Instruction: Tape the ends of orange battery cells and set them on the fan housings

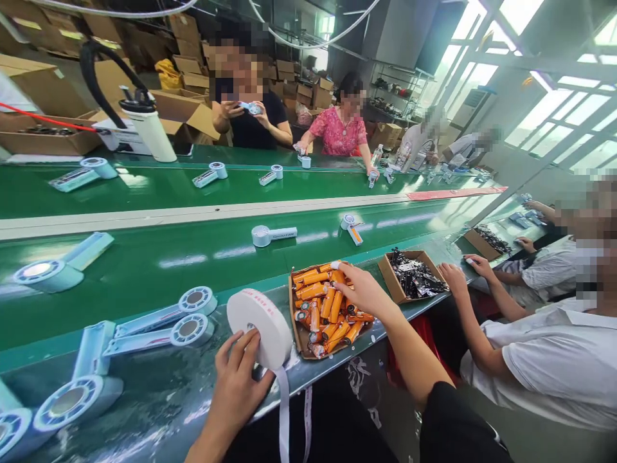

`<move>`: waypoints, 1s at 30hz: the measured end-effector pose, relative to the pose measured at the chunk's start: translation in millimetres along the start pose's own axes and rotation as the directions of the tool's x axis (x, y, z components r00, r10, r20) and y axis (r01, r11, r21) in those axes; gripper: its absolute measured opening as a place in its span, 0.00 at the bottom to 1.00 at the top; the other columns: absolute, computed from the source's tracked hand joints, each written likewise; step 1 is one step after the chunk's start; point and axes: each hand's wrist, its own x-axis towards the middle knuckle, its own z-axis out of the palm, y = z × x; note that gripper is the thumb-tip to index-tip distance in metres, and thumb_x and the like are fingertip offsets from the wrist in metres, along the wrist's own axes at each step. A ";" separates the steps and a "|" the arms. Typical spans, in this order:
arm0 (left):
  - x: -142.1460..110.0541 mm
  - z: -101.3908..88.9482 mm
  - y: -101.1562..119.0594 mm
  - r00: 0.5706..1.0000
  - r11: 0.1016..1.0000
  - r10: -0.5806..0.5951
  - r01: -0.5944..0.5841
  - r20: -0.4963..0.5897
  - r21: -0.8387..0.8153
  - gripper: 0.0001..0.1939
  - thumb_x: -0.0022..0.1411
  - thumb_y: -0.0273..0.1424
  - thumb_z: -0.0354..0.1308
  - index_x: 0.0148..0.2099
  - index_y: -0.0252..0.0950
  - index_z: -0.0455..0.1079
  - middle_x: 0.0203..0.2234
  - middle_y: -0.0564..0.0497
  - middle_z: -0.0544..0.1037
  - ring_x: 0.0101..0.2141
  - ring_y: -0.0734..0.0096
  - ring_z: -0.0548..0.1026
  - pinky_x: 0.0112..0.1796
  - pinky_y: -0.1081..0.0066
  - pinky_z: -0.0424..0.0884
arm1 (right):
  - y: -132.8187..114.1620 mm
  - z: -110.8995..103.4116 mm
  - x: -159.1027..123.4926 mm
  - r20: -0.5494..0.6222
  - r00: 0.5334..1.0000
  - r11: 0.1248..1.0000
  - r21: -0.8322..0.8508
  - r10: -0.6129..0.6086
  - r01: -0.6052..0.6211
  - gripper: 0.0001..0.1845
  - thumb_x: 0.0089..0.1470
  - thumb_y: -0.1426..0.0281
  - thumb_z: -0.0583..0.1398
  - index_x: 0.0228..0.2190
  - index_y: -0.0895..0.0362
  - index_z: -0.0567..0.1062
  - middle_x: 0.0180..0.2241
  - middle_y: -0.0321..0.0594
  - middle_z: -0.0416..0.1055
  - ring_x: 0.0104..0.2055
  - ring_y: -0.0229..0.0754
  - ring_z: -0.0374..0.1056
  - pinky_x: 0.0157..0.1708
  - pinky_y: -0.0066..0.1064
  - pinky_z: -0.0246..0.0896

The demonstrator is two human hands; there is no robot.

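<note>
1. Nearest you, a pale tape strip (284, 421) hangs past the bench edge from the white tape roll (258, 315).
2. Your left hand (237, 376) is half-curled, fingertips touching the roll's face around its hub, thumb spread lower beside the rim; you cannot tell whether it grips.
3. Your right hand (366, 292) reaches over the cardboard tray (292, 308), partly open with fingers bent. Its white-tipped finger is at an orange cylinder (326, 267) by the tray's far rim; whether you're pinching it, you cannot tell.
4. More orange cylinders (315, 315) lie jumbled in that tray, just right of the roll.
5. Beyond your right hand sits a box of dark parts (417, 273).
6. To your left, pale-blue round-headed devices (190, 330) lie on the bench (164, 399); others lie on the green belt (144, 257).
</note>
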 end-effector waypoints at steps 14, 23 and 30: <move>-5.7 -1.9 4.7 0.996 0.996 -0.063 0.067 0.061 -0.054 0.33 0.64 0.26 0.63 0.70 0.36 0.62 0.55 0.37 0.77 0.59 0.42 0.71 0.59 0.46 0.71 | -14.9 -4.8 -0.6 -0.190 0.924 0.569 0.821 0.331 -0.034 0.34 0.54 0.57 0.73 0.59 0.43 0.69 0.38 0.30 0.68 0.26 0.31 0.60 0.21 0.22 0.59; 35.2 -40.0 22.5 0.980 0.996 -0.089 0.083 0.179 0.036 0.34 0.58 0.21 0.63 0.67 0.39 0.72 0.57 0.42 0.80 0.57 0.49 0.69 0.59 0.53 0.68 | -58.8 -0.3 -25.4 -0.017 0.992 0.672 0.737 0.128 -0.074 0.28 0.58 0.51 0.73 0.54 0.50 0.79 0.43 0.40 0.84 0.41 0.45 0.82 0.47 0.42 0.83; 56.5 -61.2 31.5 0.978 0.994 0.022 -0.043 0.207 0.099 0.32 0.65 0.22 0.64 0.69 0.40 0.71 0.56 0.46 0.82 0.58 0.53 0.68 0.61 0.57 0.64 | -75.1 -1.8 -32.5 -0.065 0.998 0.855 0.519 0.028 0.010 0.17 0.62 0.61 0.73 0.51 0.49 0.83 0.45 0.39 0.86 0.47 0.49 0.84 0.51 0.44 0.84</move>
